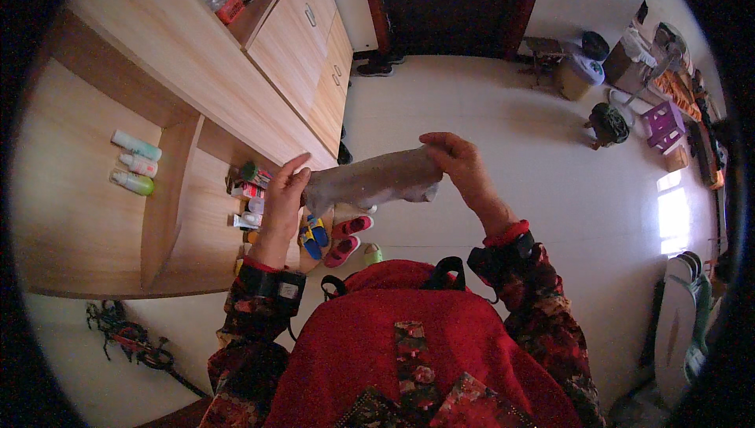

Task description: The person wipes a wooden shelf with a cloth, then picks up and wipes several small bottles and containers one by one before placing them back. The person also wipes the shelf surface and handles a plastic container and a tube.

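Observation:
A grey cloth (373, 176) is stretched between my two hands at about chest height, its upper edge fairly straight and its lower edge hanging in uneven folds. My left hand (283, 206) pinches its left end, thumb and fingers pointing up. At the other end, slightly higher, my right hand (465, 170) grips the cloth's upper right corner between thumb and fingers. Both hands are closed on it. Whether it is a rag or a garment cannot be made out.
To the left stands a wooden shelf unit (177, 192) with several bottles (138, 162) in one compartment. Red shoes (344, 250) and blue-yellow slippers (313, 237) lie below. A purple crate (664, 127), a stool (608, 123) and a bucket (576, 78) stand on the right.

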A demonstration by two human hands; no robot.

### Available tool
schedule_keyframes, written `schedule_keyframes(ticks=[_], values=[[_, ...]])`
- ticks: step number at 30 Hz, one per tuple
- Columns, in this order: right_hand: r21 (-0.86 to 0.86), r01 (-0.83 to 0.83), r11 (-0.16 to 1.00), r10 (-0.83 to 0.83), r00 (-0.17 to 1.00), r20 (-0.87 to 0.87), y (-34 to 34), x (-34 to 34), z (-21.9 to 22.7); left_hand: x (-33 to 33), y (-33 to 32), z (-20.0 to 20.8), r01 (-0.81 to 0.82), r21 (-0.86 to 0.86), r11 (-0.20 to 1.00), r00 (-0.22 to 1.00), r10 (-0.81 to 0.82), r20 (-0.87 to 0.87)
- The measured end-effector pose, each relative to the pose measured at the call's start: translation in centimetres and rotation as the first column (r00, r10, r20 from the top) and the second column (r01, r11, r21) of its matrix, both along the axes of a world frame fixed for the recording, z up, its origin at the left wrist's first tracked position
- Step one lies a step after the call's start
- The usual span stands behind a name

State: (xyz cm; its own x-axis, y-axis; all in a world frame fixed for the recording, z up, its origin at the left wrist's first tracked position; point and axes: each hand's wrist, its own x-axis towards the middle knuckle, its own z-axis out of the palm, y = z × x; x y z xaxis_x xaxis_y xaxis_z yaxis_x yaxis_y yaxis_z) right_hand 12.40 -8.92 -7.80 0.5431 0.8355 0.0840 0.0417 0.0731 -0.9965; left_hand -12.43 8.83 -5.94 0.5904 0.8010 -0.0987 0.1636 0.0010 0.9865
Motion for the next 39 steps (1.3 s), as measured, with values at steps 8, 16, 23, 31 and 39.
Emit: schedule_keyframes(ticks=[8,16,23,31,39], values=[[-0.054,0.001,0.999,0.018,0.934,0.358,0.0,0.2,0.3,-0.7,0.0,0.2,0.129,0.075,0.989,0.989,-0.122,-0.088],[0.139,0.011,0.99,-0.05,0.958,0.282,1.2,1.6,-0.1,-0.5,-1.0,2.2,0.04,0.112,0.993,0.999,-0.044,0.027],[-0.016,0.162,0.987,-0.158,0.979,0.13,2.4,0.7,1.0,-0.5,-1.2,2.8,0.066,-0.232,0.97,0.985,-0.025,0.173],[0.046,-0.334,0.942,0.299,0.765,-0.57,1.1,0.1,0.3,-0.7,-3.6,3.6,-0.034,0.036,0.999,0.998,0.033,0.046],[-0.023,-0.174,0.984,0.148,0.892,-0.427,2.9,-4.6,1.9,-0.9,-3.7,1.1,0.032,-0.201,0.979,0.999,-0.028,0.019]])
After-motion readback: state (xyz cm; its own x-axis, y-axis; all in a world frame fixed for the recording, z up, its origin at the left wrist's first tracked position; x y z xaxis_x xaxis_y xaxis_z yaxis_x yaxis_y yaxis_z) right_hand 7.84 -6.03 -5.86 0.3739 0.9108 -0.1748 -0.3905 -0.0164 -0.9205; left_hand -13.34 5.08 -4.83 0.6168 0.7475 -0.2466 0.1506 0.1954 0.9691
